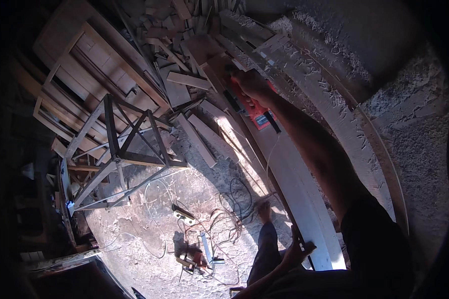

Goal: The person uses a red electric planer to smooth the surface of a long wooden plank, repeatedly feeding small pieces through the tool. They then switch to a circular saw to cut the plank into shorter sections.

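Observation:
A long wooden plank runs from my body toward the far side of the workshop. Near its far end a red electric planer rests on the top face, with my right hand wrapped around its handle. A thin cord trails from the tool's back end along the board. At the near end, my left hand grips the plank's left edge, thumb on top and fingers down the side. Part of the planer's front is in shadow.
Shavings lie over another wide board to the right. Power cords and a power strip lie on the floor at left, beside some tools. A wooden frame and door-like panels stand further left; offcuts are heaped at the back.

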{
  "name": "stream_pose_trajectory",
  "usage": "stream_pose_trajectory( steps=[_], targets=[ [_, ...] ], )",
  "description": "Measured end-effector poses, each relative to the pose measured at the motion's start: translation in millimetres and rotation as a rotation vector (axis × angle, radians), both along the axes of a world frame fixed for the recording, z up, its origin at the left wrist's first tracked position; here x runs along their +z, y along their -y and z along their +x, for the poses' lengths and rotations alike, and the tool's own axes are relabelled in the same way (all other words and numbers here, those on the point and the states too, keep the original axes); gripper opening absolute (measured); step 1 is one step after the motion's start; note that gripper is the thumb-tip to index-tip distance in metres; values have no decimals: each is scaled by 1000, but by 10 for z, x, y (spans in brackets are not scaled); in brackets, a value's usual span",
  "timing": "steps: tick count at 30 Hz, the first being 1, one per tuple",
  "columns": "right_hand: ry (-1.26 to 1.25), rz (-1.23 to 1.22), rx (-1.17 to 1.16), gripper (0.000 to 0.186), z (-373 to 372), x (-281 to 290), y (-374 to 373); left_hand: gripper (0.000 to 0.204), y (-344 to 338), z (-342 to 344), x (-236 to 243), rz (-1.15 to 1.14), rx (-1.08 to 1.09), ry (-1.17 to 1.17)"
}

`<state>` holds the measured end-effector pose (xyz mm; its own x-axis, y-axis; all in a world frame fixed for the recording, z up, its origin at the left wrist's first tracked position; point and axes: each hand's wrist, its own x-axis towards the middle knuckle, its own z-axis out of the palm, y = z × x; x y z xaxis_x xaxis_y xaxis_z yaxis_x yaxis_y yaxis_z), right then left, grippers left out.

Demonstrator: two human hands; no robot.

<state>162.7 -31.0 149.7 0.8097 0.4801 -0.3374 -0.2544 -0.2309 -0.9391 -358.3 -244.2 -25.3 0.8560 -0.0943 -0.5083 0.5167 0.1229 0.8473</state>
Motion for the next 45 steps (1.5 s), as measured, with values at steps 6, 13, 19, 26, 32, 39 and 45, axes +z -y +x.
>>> stream_pose_trajectory(
  steps=[6, 13, 19, 26, 32, 39, 45],
  targets=[
    [-44, -16, -44, 53, 195, -80, -151, 121, -92, 189, 241, 101, 93, 116],
    [-92, -121, -49, 59, -1826, -206, 1732, 104, 124, -62, 112, 0, 49, -7],
    [215, -279, 91, 35, -4252, -275, 3764, 102, 620, -788, -145, 13, -139, 86],
    [226, -358, -12, 46, -3942, -362, 3536, 83, 334, -284, 309, 66, 20, 156],
    [127, -189, -56, 60, -2061, -356, 2064, 72, -221, 814, 41, 162, 166, 176],
    [39, -47, -2, 54, -208, -79, 254, 118, -353, 864, 3, 180, 69, 75],
    [32, -41, 12, 51, 299, -37, -216, 134, -246, 830, -64, 230, 130, 125]
  ],
)
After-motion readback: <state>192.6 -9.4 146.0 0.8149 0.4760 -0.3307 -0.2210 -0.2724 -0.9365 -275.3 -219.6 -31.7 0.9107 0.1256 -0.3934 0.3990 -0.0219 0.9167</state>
